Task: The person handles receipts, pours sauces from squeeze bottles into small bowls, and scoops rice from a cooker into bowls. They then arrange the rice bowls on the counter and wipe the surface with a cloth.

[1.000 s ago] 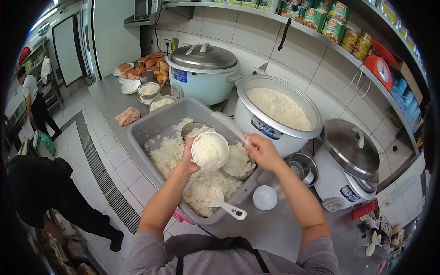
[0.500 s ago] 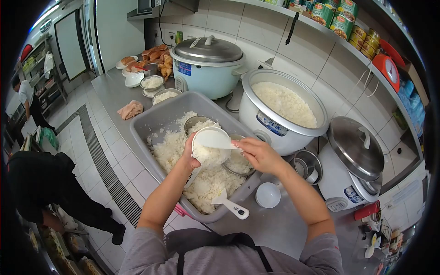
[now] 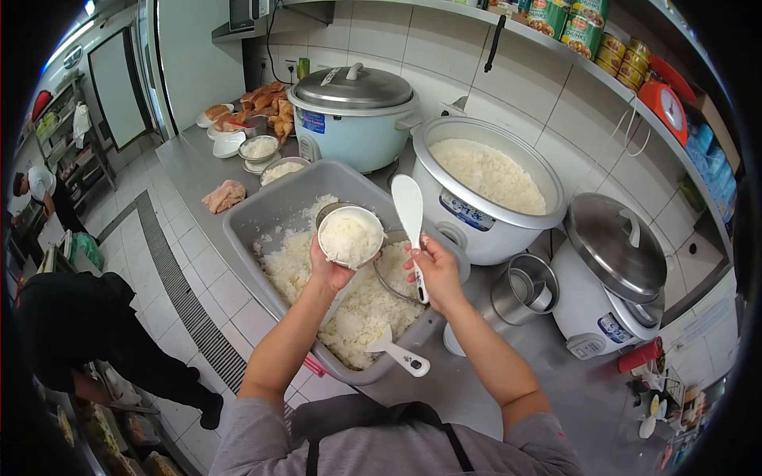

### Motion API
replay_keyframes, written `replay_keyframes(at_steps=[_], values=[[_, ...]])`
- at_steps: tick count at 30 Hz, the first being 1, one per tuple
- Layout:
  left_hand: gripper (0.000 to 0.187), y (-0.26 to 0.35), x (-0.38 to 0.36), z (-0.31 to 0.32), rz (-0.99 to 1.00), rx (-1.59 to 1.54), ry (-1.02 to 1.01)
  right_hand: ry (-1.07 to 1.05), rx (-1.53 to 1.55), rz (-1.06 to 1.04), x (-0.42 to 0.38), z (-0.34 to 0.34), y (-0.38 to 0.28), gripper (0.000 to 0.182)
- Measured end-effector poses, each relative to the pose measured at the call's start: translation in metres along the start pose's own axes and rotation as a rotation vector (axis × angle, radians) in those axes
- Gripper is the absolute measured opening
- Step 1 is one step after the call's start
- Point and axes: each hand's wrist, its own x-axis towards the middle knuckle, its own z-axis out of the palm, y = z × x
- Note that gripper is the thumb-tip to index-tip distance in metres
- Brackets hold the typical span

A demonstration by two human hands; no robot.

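The left hand (image 3: pixel 335 274), half-curled, cupped a white bowl (image 3: pixel 379 238) over the tub (image 3: pixel 262 202); the right hand (image 3: pixel 436 274) gripped a white paddle (image 3: pixel 409 206), blade up, clear of it. 2 filled bowls (image 3: pixel 260 159) stood nearby; ample loose rice (image 3: pixel 357 325) lay unportioned. The bowled rice (image 3: pixel 348 236) appeared white, mounded.

Left hand (image 3: pixel 329 268) holding rice-filled bowl (image 3: pixel 350 236), right hand (image 3: pixel 435 270) gripping white paddle (image 3: pixel 408 208)
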Motion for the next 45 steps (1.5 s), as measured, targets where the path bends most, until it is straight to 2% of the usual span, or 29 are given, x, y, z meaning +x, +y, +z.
replay_keyframes(at_steps=[2, 4, 6, 7, 8, 10, 11, 12, 13, 14, 15, 19, 21, 22, 24, 25, 27, 28, 30, 31, 33, 34, 36, 37, 39, 40, 42, 45], values=[[0.060, -0.003, 0.007, -0.010, 0.069, -0.043, 0.046, -0.012, 0.198, 0.331, -0.004, 0.009, 0.005, 0.038], [0.059, -0.004, 0.012, -0.014, 0.132, -0.089, 0.093, -0.035, 0.253, 0.331, -0.006, 0.021, 0.013, 0.040], [0.057, -0.004, 0.009, -0.013, 0.112, -0.064, 0.102, -0.097, 0.071, 0.032, -0.011, 0.030, 0.009, 0.039], [0.057, -0.004, 0.005, -0.007, 0.115, -0.067, 0.108, -0.153, -0.115, -0.080, -0.011, 0.028, 0.002, 0.038], [0.056, -0.004, 0.000, 0.001, 0.098, -0.030, 0.122, -0.159, -0.113, -0.076, -0.007, 0.024, 0.001, 0.038], [0.055, -0.001, -0.001, 0.007, 0.089, 0.005, 0.131, 0.105, -0.633, -0.793, 0.002, 0.011, 0.002, 0.039], [0.055, 0.000, 0.001, 0.008, 0.070, -0.006, 0.140, 0.113, -0.884, -0.995, 0.004, -0.003, 0.000, 0.044], [0.054, 0.000, 0.001, 0.008, 0.050, -0.017, 0.150, 0.103, -0.888, -0.999, 0.004, -0.011, -0.001, 0.044], [0.056, 0.001, 0.001, 0.004, -0.012, -0.071, 0.011, -0.056, -1.024, -1.153, 0.004, -0.017, -0.008, 0.042], [0.056, 0.000, 0.002, 0.000, -0.009, -0.078, 0.013, -0.224, -1.154, -1.297, 0.004, -0.021, -0.011, 0.041], [0.057, 0.000, 0.004, -0.003, -0.047, -0.034, 0.050, -0.202, -1.199, -1.319, 0.007, -0.024, -0.013, 0.040], [0.058, 0.001, -0.004, 0.010, -0.162, 0.134, 0.076, -0.185, -1.180, -1.320, 0.029, -0.034, -0.024, 0.041], [0.059, 0.001, -0.004, 0.009, -0.167, 0.148, 0.047, -0.211, -1.125, -1.069, 0.034, -0.033, -0.028, 0.044], [0.059, 0.002, -0.004, 0.009, -0.176, 0.170, 0.013, -0.212, -1.122, -1.072, 0.034, -0.033, -0.020, 0.044], [0.059, 0.001, -0.004, 0.010, -0.144, 0.188, 0.027, -0.237, -0.975, -0.845, 0.033, -0.035, 0.000, 0.047], [0.059, 0.001, -0.004, 0.011, -0.114, 0.205, 0.044, -0.241, -0.977, -0.850, 0.032, -0.035, -0.003, 0.047], [0.060, 0.000, -0.004, 0.014, -0.080, 0.220, 0.080, -0.082, -1.051, -1.022, 0.031, -0.032, -0.010, 0.048], [0.061, 0.000, -0.005, 0.016, -0.056, 0.240, 0.115, -0.082, -1.049, -1.025, 0.028, -0.027, -0.017, 0.048], [0.060, 0.001, -0.008, 0.022, -0.041, 0.255, 0.146, -0.243, -1.251, -1.135, 0.019, -0.015, -0.031, 0.053], [0.060, 0.001, -0.009, 0.023, -0.024, 0.270, 0.177, -0.239, -1.252, -1.130, 0.021, -0.015, -0.029, 0.053], [0.058, 0.000, -0.005, 0.012, 0.012, 0.234, 0.151, -0.184, -1.198, -0.936, 0.031, -0.014, -0.023, 0.054], [0.057, 0.001, -0.003, 0.010, 0.052, 0.198, 0.124, -0.184, -1.199, -0.943, 0.032, -0.013, -0.021, 0.054], [0.055, 0.002, -0.002, 0.008, 0.097, 0.146, 0.086, -0.369, -0.759, -0.607, 0.029, -0.012, -0.016, 0.050], [0.054, 0.002, -0.001, 0.008, 0.135, 0.092, 0.053, -0.368, -0.761, -0.613, 0.027, -0.011, -0.015, 0.050], [0.053, 0.000, -0.001, 0.004, 0.147, 0.050, 0.029, -0.098, -0.465, -0.292, 0.022, -0.009, -0.011, 0.047], [0.051, -0.001, -0.001, 0.003, 0.157, 0.008, 0.007, -0.098, -0.465, -0.294, 0.015, -0.004, -0.008, 0.047], [0.053, -0.003, -0.003, 0.006, 0.150, 0.026, 0.036, -0.224, -0.644, -0.566, 0.000, 0.014, -0.001, 0.049], [0.054, -0.003, -0.006, 0.003, 0.125, 0.046, 0.039, -0.273, -0.632, -0.505, -0.008, 0.021, -0.006, 0.047]])
